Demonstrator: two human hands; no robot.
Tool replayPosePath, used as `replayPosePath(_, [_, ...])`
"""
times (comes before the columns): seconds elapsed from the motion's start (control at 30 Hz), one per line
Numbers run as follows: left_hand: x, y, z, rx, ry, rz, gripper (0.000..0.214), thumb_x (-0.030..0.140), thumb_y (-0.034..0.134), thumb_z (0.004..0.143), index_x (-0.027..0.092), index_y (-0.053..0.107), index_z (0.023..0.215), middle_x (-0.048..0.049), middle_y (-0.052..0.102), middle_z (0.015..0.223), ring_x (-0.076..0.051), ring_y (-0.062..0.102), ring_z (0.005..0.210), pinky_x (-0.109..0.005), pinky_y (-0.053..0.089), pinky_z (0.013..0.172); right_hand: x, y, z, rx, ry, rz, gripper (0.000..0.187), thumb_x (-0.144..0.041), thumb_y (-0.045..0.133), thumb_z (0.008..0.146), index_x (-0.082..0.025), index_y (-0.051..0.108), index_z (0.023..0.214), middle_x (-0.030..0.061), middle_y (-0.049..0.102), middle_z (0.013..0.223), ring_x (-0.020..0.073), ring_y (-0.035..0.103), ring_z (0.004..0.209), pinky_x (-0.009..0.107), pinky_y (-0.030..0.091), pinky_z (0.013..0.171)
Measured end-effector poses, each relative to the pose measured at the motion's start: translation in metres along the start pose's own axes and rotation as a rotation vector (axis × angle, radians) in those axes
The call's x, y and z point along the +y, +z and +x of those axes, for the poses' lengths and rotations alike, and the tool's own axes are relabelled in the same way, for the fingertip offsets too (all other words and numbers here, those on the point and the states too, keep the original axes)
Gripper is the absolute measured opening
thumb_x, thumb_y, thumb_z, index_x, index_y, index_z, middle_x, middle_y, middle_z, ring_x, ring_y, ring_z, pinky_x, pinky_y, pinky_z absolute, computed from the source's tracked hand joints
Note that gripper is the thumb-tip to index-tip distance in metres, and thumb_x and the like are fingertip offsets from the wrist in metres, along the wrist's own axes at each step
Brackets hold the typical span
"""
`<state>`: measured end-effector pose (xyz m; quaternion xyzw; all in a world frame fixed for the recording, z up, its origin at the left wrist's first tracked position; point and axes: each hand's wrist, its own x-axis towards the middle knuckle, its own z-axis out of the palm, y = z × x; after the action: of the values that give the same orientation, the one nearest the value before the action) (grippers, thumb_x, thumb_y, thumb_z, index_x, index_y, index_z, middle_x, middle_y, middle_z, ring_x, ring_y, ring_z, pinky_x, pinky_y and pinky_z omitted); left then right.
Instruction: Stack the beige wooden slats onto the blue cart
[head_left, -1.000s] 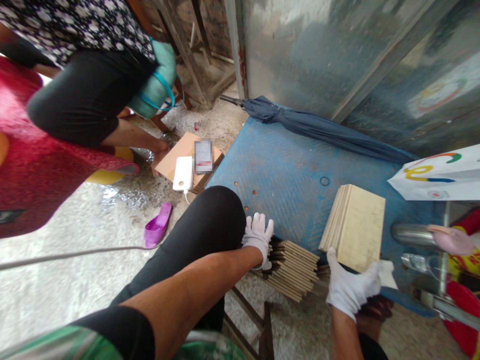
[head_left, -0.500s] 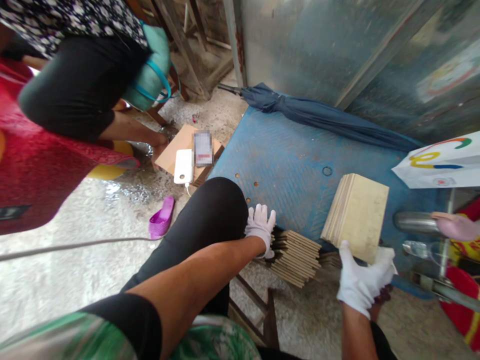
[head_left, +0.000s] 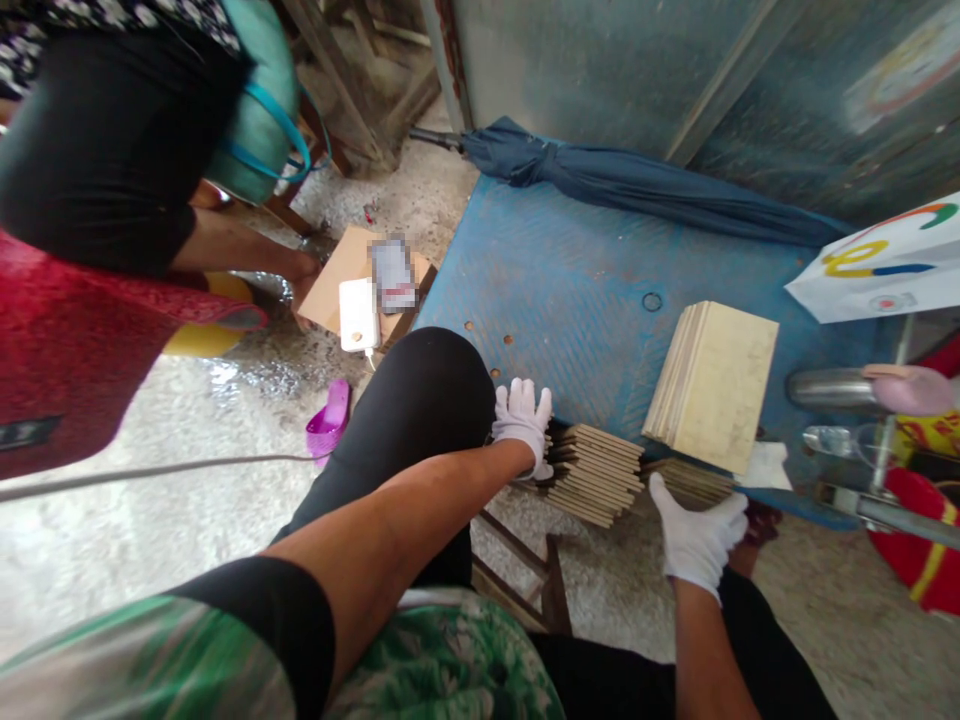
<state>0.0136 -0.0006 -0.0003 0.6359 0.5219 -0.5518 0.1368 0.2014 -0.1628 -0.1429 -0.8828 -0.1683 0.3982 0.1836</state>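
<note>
Both my hands wear white gloves. My left hand [head_left: 523, 425] is beside my knee, fingers stretched along the left end of a fanned stack of thin boards [head_left: 596, 475], thumb lower down; its palm side is hidden. At the blue table's front edge, my right hand [head_left: 701, 535] spans more thin boards [head_left: 686, 482] between thumb and fingers. How firmly it grips them is partly hidden. Just above it, a pile of pale rectangular boards [head_left: 724, 385] lies on the blue table [head_left: 570, 310], its left side slightly fanned.
A folded dark umbrella [head_left: 645, 190] lies along the table's back. A white paper bag [head_left: 885, 260], a metal flask [head_left: 832, 388] and a clear cup [head_left: 829, 440] are at the right. On the left are a cardboard box [head_left: 330, 290] with a white device, a purple slipper [head_left: 330, 415] and another person's leg.
My right hand has come off the pale pile and moved down to the boards at the table edge. The pile stays on the table. My left hand keeps its place; the view has shifted.
</note>
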Motion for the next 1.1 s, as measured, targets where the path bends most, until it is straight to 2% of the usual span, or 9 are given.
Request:
replayPosePath(0.13, [0.001,-0.002,-0.002,0.000,-0.006,0.014,0.144,0.074,0.074,0.054,0.013,-0.003,0.159,-0.0249,-0.011,0.161,-0.047,-0.012,0.148,-0.065,-0.007,0.116,-0.010,0.011,0.003,-0.073,0.094,-0.027,0.132,-0.074,0.080,0.043,-0.016,0.023,0.147,0.0247,0.035,0.137,0.0438,0.044,0.123,0.060,0.042,0.102])
replayPosePath(0.3, [0.000,-0.002,-0.002,-0.007,-0.011,0.015,0.145,0.073,0.075,0.054,0.012,-0.003,0.159,-0.0246,-0.011,0.161,-0.047,-0.012,0.148,-0.064,-0.007,0.117,-0.011,0.014,0.006,-0.077,0.117,-0.031,0.130,-0.073,0.080,0.045,-0.017,0.022,0.147,0.0251,0.033,0.138,0.0445,0.046,0.121,0.061,0.043,0.099])
replayPosePath(0.5, [0.000,0.001,0.001,0.004,0.001,0.021,0.144,0.073,0.074,0.055,0.012,-0.005,0.159,-0.0257,-0.014,0.160,-0.047,-0.014,0.147,-0.065,-0.008,0.116,-0.013,0.008,0.000,-0.072,0.143,-0.051,0.123,-0.070,0.080,0.048,-0.017,0.027,0.146,0.0262,0.040,0.133,0.0436,0.054,0.109,0.061,0.047,0.092])
replayPosePath(0.67, [0.000,0.000,0.001,-0.009,-0.003,-0.006,0.143,0.069,0.076,0.054,0.013,-0.003,0.160,-0.0250,-0.013,0.161,-0.048,-0.013,0.147,-0.065,-0.007,0.116,-0.004,0.000,-0.013,0.019,0.064,-0.055,0.116,-0.074,0.077,0.050,-0.011,0.042,0.140,0.0266,0.050,0.123,0.0459,0.051,0.117,0.059,0.047,0.096])
replayPosePath(0.83, [-0.001,-0.003,0.000,0.001,0.019,-0.038,0.145,0.071,0.076,0.052,0.011,-0.001,0.160,-0.0255,-0.012,0.160,-0.048,-0.013,0.147,-0.066,-0.007,0.116,-0.008,-0.023,-0.022,0.016,0.208,-0.056,0.117,-0.077,0.075,0.050,-0.007,0.046,0.139,0.0295,0.052,0.125,0.0477,0.049,0.123,0.061,0.044,0.101])
replayPosePath(0.93, [0.000,-0.004,-0.001,-0.008,0.014,-0.032,0.144,0.070,0.076,0.052,0.011,0.000,0.160,-0.0257,-0.011,0.161,-0.047,-0.013,0.148,-0.065,-0.007,0.116,-0.017,-0.046,-0.023,0.065,0.196,-0.058,0.111,-0.077,0.073,0.053,-0.008,0.050,0.137,0.0261,0.059,0.116,0.0456,0.056,0.114,0.060,0.047,0.099])
replayPosePath(1.1, [0.002,-0.007,-0.001,0.009,-0.011,-0.049,0.137,0.060,0.079,0.054,0.013,0.006,0.160,-0.0231,-0.006,0.162,-0.045,-0.008,0.149,-0.063,-0.005,0.118,-0.028,-0.092,-0.030,0.209,0.134,-0.125,0.117,-0.083,0.065,0.057,-0.002,0.050,0.141,0.0302,0.059,0.121,0.0493,0.057,0.115,0.061,0.048,0.100])
